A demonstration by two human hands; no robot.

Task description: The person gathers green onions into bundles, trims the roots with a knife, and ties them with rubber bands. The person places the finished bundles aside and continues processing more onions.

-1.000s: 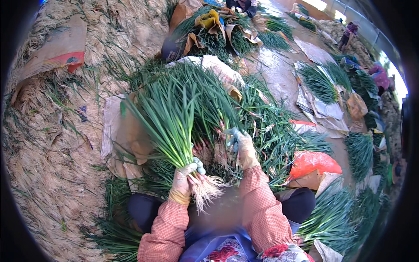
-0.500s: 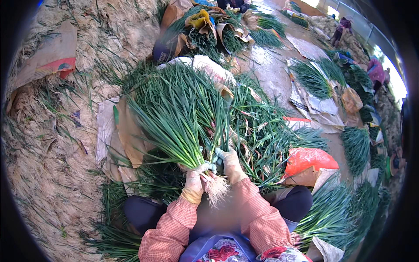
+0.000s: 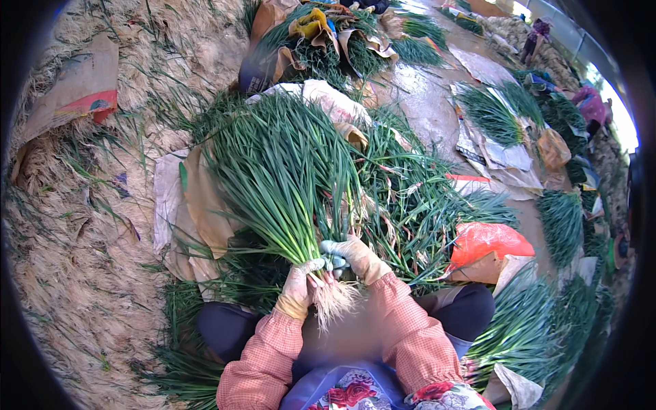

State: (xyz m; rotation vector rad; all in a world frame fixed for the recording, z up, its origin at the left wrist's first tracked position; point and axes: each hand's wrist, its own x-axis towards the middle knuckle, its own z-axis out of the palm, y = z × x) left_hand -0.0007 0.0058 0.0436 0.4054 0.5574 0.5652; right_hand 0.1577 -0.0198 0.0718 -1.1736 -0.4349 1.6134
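A large bunch of scallions (image 3: 297, 222) fans its green leaves away from me, with pale stringy roots (image 3: 335, 298) hanging toward my lap. My left hand (image 3: 298, 287), in a pale glove with bluish fingers, is wrapped round the stems just above the roots. My right hand (image 3: 359, 260), gloved alike, presses in from the right with its fingers closed against the same stems beside the left fingers. Exactly which stalks the right fingers pinch is hidden. Just beyond the right hand lies a heap of loose scallions (image 3: 403, 198), tangled and partly showing reddish-brown ends.
An orange-red plastic bag (image 3: 488, 244) lies to the right of the heap. Tied-looking bundles of scallions (image 3: 523, 331) lie near my right knee. Pale root waste (image 3: 82, 273) covers the ground at left. Paper sacking (image 3: 205, 205) lies beside the bunch. Other people (image 3: 536, 41) are at the far right.
My right hand has tipped over and moved slightly lower, its fingers now against the stems by my left fingers. My left hand has shifted slightly left, still round the scallions.
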